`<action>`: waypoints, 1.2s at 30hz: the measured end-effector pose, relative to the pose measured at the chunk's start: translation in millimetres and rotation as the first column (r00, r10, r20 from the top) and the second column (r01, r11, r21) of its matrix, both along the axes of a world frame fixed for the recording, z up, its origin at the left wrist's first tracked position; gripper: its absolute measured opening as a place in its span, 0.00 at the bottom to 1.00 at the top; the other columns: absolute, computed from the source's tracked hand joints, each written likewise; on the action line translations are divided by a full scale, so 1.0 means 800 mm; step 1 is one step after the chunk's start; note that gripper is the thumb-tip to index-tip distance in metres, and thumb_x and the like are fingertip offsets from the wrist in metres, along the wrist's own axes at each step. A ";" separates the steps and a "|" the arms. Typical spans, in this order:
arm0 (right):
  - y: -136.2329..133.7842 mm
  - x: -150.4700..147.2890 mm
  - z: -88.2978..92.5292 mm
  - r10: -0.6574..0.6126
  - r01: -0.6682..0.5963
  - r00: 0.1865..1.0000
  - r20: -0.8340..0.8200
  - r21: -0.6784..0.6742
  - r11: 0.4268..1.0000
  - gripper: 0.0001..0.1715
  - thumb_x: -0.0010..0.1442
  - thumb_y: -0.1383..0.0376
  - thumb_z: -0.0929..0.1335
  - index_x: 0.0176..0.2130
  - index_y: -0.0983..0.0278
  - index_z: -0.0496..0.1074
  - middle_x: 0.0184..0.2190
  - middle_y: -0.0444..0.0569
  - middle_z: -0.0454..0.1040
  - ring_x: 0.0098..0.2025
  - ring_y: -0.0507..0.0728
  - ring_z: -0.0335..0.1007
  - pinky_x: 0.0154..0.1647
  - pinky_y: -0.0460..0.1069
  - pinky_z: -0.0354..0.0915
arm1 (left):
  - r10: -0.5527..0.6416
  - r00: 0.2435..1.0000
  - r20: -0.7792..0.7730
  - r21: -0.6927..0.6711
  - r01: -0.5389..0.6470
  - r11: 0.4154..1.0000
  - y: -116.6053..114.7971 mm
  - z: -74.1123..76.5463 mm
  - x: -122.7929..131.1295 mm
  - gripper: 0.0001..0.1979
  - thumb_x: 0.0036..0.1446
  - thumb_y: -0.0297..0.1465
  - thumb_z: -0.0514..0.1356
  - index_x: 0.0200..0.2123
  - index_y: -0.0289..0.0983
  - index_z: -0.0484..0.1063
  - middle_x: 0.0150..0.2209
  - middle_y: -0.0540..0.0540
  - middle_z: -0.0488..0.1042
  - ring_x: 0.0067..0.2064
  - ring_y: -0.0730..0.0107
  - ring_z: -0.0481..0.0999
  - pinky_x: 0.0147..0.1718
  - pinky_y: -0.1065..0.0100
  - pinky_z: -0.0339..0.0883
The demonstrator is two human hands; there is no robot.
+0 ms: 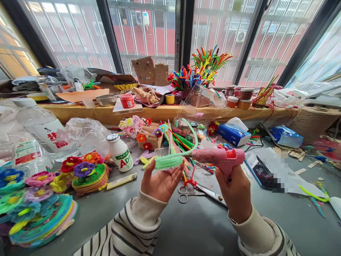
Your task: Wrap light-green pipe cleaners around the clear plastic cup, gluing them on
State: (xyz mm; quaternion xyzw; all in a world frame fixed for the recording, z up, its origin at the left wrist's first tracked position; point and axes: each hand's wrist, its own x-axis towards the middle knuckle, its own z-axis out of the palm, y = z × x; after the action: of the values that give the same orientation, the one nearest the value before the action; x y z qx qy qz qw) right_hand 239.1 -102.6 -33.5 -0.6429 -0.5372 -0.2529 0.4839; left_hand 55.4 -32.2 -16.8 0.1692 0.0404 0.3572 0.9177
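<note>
In my left hand [162, 181] is a small clear plastic container [162, 153], its lower part wrapped with rows of mint-green pipe cleaner [166, 162]. The pipe cleaner's loose end arches up and to the right. My right hand [236, 193] grips a pink hot glue gun [217, 157] by its handle. Its nozzle points left, close to the green strand beside the container; whether they touch I cannot tell. Below, on the grey table, lie small scissors [183, 194] and larger scissors [211, 195].
Pipe-cleaner flowers on round colourful stacks [90, 174] sit at the left, near a white bottle [119, 153] and a lighter [122, 181]. A flower-trimmed basket [150, 139] stands behind my left hand. To the right are a phone [262, 172] and a blue tissue pack [233, 133].
</note>
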 end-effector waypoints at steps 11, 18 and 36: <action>0.002 0.001 -0.003 0.007 -0.007 1.000 -0.016 -0.011 1.000 0.09 0.55 0.61 0.61 0.33 0.64 0.64 0.16 0.40 0.57 0.14 0.50 0.52 0.14 0.46 0.53 | -0.029 0.999 0.029 0.010 0.028 1.000 0.000 -0.001 -0.003 0.38 0.51 0.39 0.52 0.58 0.26 0.37 0.43 0.34 0.72 0.44 0.64 0.73 0.44 0.70 0.64; 0.000 0.001 -0.004 0.023 -0.023 0.999 -0.022 -0.013 1.000 0.10 0.55 0.61 0.60 0.34 0.65 0.64 0.16 0.40 0.58 0.14 0.49 0.51 0.14 0.45 0.52 | -0.005 1.000 0.004 0.002 0.005 1.000 -0.001 0.000 -0.002 0.35 0.52 0.40 0.49 0.58 0.28 0.41 0.42 0.35 0.73 0.44 0.65 0.74 0.44 0.69 0.64; 0.002 0.001 -0.005 0.004 -0.004 1.000 0.007 -0.010 1.000 0.08 0.55 0.61 0.60 0.28 0.63 0.61 0.15 0.38 0.55 0.14 0.48 0.50 0.14 0.45 0.52 | -0.008 1.000 -0.010 0.027 0.008 1.000 -0.001 -0.001 -0.001 0.35 0.52 0.42 0.49 0.58 0.27 0.42 0.42 0.35 0.73 0.43 0.66 0.74 0.44 0.70 0.64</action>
State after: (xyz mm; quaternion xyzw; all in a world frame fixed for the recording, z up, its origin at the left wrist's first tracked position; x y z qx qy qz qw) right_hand 240.1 -100.8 -37.9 -0.6433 -0.5415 -0.2517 0.4793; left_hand 54.3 -32.6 -17.5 0.1837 0.0395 0.3530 0.9165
